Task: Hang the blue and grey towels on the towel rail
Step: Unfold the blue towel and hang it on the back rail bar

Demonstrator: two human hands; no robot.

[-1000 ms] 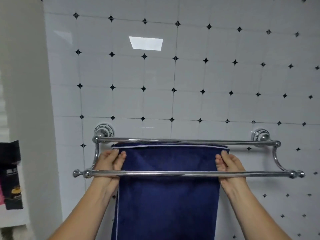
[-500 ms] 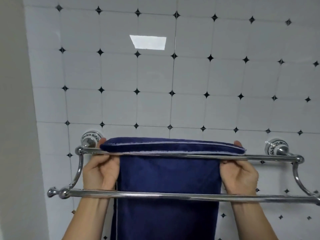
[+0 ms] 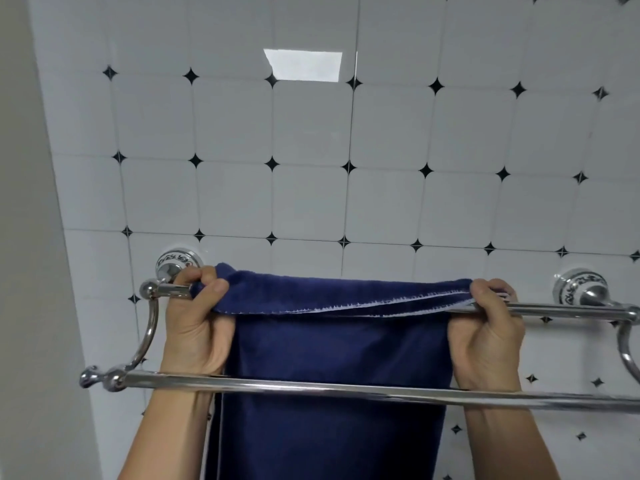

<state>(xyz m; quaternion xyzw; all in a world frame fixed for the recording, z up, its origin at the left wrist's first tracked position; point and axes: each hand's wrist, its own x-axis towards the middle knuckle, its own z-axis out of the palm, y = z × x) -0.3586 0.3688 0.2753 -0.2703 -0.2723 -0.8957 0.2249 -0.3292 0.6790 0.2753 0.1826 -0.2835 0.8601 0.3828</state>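
A dark blue towel (image 3: 332, 368) hangs between the two chrome bars of the towel rail (image 3: 311, 388), its top edge lifted over the back bar (image 3: 561, 310). My left hand (image 3: 197, 327) grips the towel's top left corner at the back bar's left end. My right hand (image 3: 485, 330) grips the top right corner, fingers curled over the bar. Both forearms pass behind the front bar. The towel's white stitched hem shows along the folded edge. No grey towel is in view.
The rail is fixed to a white tiled wall (image 3: 311, 188) with small black diamonds by two patterned ceramic mounts (image 3: 176, 263) (image 3: 578, 285). A plain wall or door frame (image 3: 31, 271) rises at the left.
Both hands rose from between the bars to the back bar, lifting the towel's top edge up and over it. The view moved closer and tilted upward.
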